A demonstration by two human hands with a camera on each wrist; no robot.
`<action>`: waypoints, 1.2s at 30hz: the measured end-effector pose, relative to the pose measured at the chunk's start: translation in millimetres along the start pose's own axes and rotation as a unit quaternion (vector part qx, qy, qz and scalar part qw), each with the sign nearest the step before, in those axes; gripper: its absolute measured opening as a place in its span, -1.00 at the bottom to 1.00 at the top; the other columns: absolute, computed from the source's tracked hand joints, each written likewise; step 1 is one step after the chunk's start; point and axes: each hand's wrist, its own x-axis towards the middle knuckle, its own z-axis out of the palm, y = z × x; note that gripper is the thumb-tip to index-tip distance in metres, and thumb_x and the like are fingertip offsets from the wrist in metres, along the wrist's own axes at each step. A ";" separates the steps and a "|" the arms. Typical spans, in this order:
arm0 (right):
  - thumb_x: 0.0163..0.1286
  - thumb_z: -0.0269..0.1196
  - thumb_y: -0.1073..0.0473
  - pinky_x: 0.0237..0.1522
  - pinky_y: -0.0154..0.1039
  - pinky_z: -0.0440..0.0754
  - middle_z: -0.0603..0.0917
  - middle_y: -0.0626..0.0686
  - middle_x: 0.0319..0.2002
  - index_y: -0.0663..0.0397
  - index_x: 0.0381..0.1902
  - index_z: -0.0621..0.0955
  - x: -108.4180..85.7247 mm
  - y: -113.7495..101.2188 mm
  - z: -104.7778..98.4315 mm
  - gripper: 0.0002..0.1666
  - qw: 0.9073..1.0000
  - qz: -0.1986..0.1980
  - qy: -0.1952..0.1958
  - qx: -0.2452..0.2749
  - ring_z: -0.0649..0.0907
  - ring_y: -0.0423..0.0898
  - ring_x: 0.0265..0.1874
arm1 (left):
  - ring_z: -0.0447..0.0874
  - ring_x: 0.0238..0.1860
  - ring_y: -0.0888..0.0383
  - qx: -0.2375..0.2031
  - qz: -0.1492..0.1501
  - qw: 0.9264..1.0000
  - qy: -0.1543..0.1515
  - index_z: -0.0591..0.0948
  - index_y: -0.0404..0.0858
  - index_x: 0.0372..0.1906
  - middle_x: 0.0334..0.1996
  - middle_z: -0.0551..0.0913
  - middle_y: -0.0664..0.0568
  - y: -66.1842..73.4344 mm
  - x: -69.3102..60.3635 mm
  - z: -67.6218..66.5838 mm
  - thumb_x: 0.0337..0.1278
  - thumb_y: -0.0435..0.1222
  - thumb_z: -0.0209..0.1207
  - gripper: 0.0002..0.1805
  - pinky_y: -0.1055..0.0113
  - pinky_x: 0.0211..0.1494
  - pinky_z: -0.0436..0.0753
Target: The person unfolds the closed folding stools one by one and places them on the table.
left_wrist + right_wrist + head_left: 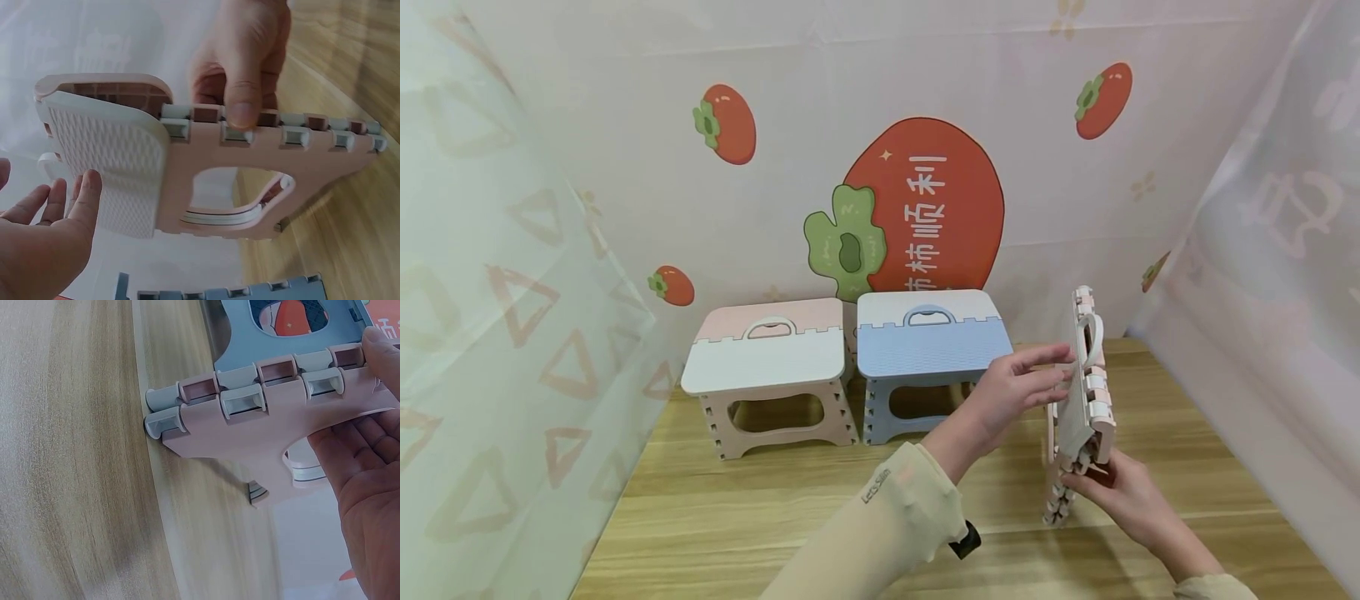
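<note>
A pink-and-white folding stool (1078, 417) stands on edge at the right, its top panels folded close together and its legs folded flat. My right hand (1123, 504) grips its near edge, with the thumb on the hinge row of a pink leg panel (178, 200) in the left wrist view. Straight fingers of my left hand (1018, 385) reach the white textured half of the top (106, 156); whether every fingertip touches it I cannot tell. A white carry handle (1093, 340) sticks out from the top's fold. The right wrist view shows the leg's lower hinges (244, 400).
A pink-and-white stool (767, 350) and a blue-and-white stool (932, 342) stand unfolded side by side at the back of the wood-grain table (737, 517). Behind them hangs a persimmon-print sheet (790, 208), with pale sheets on both sides.
</note>
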 end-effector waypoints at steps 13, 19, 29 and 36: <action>0.38 0.40 0.22 -0.11 -0.42 0.69 0.67 0.37 0.11 0.34 0.33 0.47 -0.4 1.3 -1.2 -0.36 1.000 0.011 -0.007 0.004 0.61 -0.48 -0.06 | 0.67 0.09 0.27 0.099 -0.039 0.994 0.026 0.53 -0.26 0.39 0.18 0.68 -0.02 -30.0 -15.1 -9.9 0.40 -0.28 0.22 -0.49 0.38 0.10 0.69; 0.37 0.40 0.24 -0.10 -0.42 0.69 0.66 0.39 0.12 0.35 0.33 0.47 -0.8 1.9 -1.0 -0.36 1.000 0.007 -0.002 0.005 0.60 -0.49 -0.05 | 0.67 -0.05 0.38 0.182 -0.050 0.981 0.045 0.61 -0.24 0.29 0.09 0.72 0.08 -47.3 -19.8 -8.8 0.32 -0.25 0.31 -0.53 0.49 -0.01 0.64; 0.37 0.41 0.25 -0.09 -0.45 0.67 0.63 0.43 0.15 0.36 0.35 0.46 -2.7 3.0 -1.9 -0.33 1.000 -0.004 0.004 0.001 0.58 -0.51 -0.03 | 0.68 -0.07 0.36 0.242 -0.064 0.967 0.038 0.63 -0.23 0.25 0.04 0.72 0.16 -64.6 -25.5 -6.6 0.22 -0.23 0.38 -0.51 0.51 -0.07 0.64; 0.40 0.39 0.21 -0.06 -0.46 0.65 0.63 0.40 0.17 0.36 0.35 0.46 -4.3 4.3 -2.6 -0.34 1.000 -0.009 0.006 -0.013 0.55 -0.53 0.01 | 0.68 -0.01 0.35 0.255 -0.082 0.963 0.007 0.62 -0.16 0.28 0.06 0.70 0.24 -75.5 -28.0 -5.5 0.21 -0.18 0.41 -0.47 0.52 -0.05 0.63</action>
